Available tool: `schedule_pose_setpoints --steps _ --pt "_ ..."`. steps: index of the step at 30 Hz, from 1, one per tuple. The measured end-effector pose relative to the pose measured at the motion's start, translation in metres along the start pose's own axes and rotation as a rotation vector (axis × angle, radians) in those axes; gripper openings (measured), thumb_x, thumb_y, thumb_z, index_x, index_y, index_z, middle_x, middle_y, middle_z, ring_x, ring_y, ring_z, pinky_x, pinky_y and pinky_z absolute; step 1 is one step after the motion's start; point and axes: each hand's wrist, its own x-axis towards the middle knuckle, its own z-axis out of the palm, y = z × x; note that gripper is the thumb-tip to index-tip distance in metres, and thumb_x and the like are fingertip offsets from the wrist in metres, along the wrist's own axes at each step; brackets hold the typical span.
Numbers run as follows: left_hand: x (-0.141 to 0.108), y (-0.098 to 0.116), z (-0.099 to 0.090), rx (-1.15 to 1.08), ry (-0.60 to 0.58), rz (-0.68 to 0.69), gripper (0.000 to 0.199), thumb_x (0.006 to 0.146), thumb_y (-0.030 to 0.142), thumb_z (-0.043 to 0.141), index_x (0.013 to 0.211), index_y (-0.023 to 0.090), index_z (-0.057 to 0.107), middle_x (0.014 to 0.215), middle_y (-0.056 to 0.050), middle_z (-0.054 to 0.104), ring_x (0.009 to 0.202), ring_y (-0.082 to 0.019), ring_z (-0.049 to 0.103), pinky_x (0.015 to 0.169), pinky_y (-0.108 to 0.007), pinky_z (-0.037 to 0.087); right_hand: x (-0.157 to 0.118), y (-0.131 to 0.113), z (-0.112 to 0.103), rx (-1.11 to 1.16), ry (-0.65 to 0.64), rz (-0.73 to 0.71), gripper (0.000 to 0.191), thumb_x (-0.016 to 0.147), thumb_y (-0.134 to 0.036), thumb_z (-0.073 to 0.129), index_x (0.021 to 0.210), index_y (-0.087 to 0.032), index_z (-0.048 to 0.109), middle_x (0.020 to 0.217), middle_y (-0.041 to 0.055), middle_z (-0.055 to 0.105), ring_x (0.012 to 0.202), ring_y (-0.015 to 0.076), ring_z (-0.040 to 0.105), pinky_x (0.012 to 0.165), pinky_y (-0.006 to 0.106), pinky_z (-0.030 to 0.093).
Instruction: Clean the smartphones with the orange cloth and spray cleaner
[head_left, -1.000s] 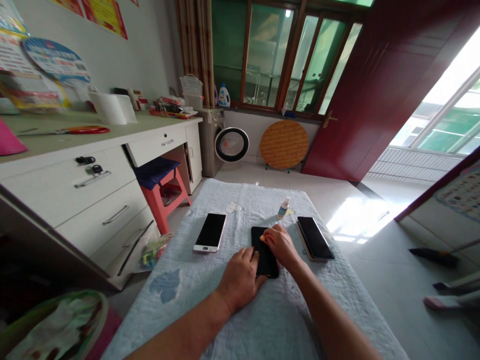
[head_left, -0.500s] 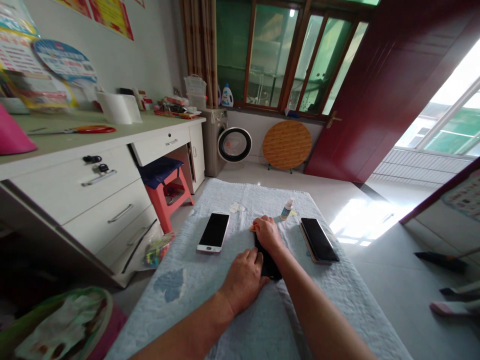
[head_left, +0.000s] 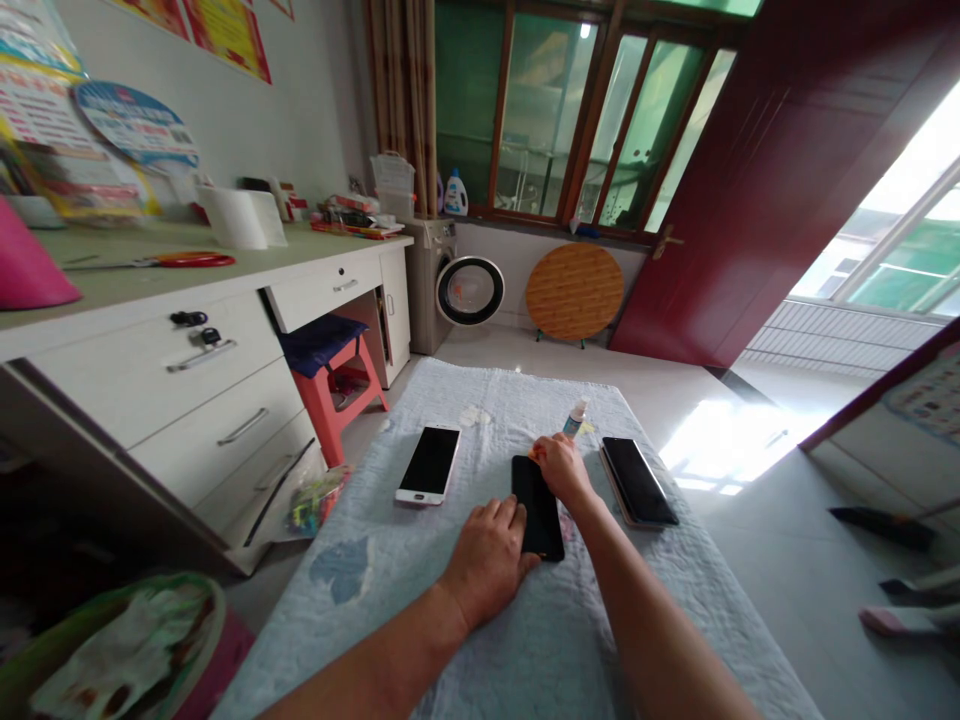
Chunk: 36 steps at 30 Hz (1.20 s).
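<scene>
Black smartphone [head_left: 544, 510], ctr. of frame: flat, screen up, on pale-blue quilted cloth [head_left: 525, 650]; L edge partly hidden by left hand [head_left: 487, 560], fingers together, thumb at phone's btm L corner; can't tell whether it grips. Right hand [head_left: 562, 468] pinches orange scrap [head_left: 536, 453] at phone's top R corner; scrap mostly hidden, material unclear. Spray bottle [head_left: 575, 421] just beyond, base hidden by right hand, bluish label illegible. White phone [head_left: 430, 463] L of ctr.; dark-screened phone [head_left: 639, 480] R of ctr. Upper L: round blue fan [head_left: 135, 125], print too small to read. Lower L: pink bin [head_left: 234, 645], cut off by frame edge, w/ crumpled white tissue [head_left: 112, 650]; above, clear bag [head_left: 309, 505], multicolored contents unidentifiable.
</scene>
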Motion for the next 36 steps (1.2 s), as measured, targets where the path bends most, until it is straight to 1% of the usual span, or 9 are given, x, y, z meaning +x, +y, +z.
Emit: schedule_pose_setpoints --steps 4,8,12,16,19,24,27,30,36 --pt "0.001 0.0 0.0 0.013 -0.018 0.006 0.053 0.088 0.047 0.058 0.127 0.011 0.055 0.13 -0.017 0.057 0.113 -0.032 0.054 0.095 -0.044 0.044 0.002 -0.019 0.005 -0.011 -0.013 -0.029 0.027 0.092 -0.017 0.044 0.098 -0.017 0.071 0.094 0.0101 0.062 0.091 0.0184 0.054 0.084 0.026 0.035" --pt "0.001 0.001 -0.002 0.002 -0.028 -0.014 0.052 0.088 0.046 0.059 0.127 0.011 0.055 0.13 -0.018 0.057 0.112 -0.032 0.054 0.096 -0.045 0.043 0.004 -0.038 0.007 -0.046 -0.068 -0.137 0.028 0.093 -0.018 0.043 0.098 -0.019 0.071 0.099 0.01 0.062 0.093 0.0192 0.053 0.087 0.028 0.036" --pt "0.0 0.002 -0.004 -0.027 -0.029 -0.031 0.052 0.088 0.046 0.059 0.127 0.013 0.054 0.129 -0.018 0.056 0.11 -0.032 0.055 0.093 -0.047 0.044 0.007 -0.043 0.003 -0.124 -0.13 -0.178 0.029 0.091 -0.02 0.044 0.099 -0.019 0.072 0.102 0.0111 0.063 0.095 0.021 0.053 0.087 0.031 0.037" --pt "-0.002 0.003 -0.004 -0.03 -0.003 -0.04 0.052 0.087 0.044 0.06 0.127 0.013 0.053 0.129 -0.017 0.057 0.108 -0.032 0.054 0.092 -0.047 0.044 0.013 -0.036 -0.005 -0.163 -0.16 -0.146 0.029 0.088 -0.02 0.046 0.099 -0.019 0.073 0.103 0.012 0.064 0.097 0.0237 0.055 0.082 0.031 0.039" --pt "-0.003 0.005 -0.003 -0.025 0.013 -0.05 0.053 0.085 0.043 0.062 0.127 0.013 0.053 0.129 -0.017 0.056 0.107 -0.032 0.054 0.091 -0.047 0.044 0.019 -0.023 -0.01 -0.199 -0.196 -0.114 0.029 0.087 -0.022 0.046 0.097 -0.017 0.074 0.102 0.0141 0.065 0.098 0.0253 0.057 0.081 0.032 0.04" --pt "-0.003 0.004 0.001 -0.039 0.026 -0.044 0.05 0.086 0.042 0.06 0.128 0.015 0.052 0.131 -0.016 0.055 0.109 -0.031 0.054 0.093 -0.047 0.043 0.027 0.002 -0.018 -0.243 -0.268 -0.076 0.028 0.087 -0.022 0.048 0.094 -0.015 0.074 0.096 0.0148 0.068 0.089 0.0221 0.062 0.077 0.029 0.041" --pt "-0.003 0.001 0.004 -0.031 0.028 -0.018 0.05 0.087 0.041 0.061 0.128 0.015 0.052 0.132 -0.016 0.055 0.11 -0.031 0.054 0.094 -0.047 0.044 0.029 0.005 -0.018 -0.254 -0.291 -0.071 0.028 0.088 -0.023 0.048 0.093 -0.013 0.074 0.097 0.0157 0.068 0.088 0.0221 0.063 0.077 0.029 0.042" --pt "-0.002 -0.001 0.007 -0.023 0.034 -0.008 0.05 0.086 0.04 0.063 0.128 0.015 0.051 0.131 -0.016 0.055 0.108 -0.031 0.054 0.093 -0.046 0.044 0.032 -0.007 -0.012 -0.245 -0.299 -0.087 0.029 0.088 -0.025 0.048 0.096 -0.013 0.073 0.1 0.0168 0.067 0.091 0.0235 0.063 0.078 0.03 0.042" --pt "-0.002 -0.001 0.006 -0.017 0.015 -0.008 0.053 0.085 0.038 0.066 0.129 0.014 0.049 0.133 -0.015 0.053 0.109 -0.031 0.054 0.091 -0.045 0.045 0.032 -0.039 0.0 -0.195 -0.291 -0.148 0.027 0.088 -0.023 0.048 0.101 -0.018 0.071 0.105 0.0137 0.064 0.098 0.0231 0.059 0.079 0.029 0.042"
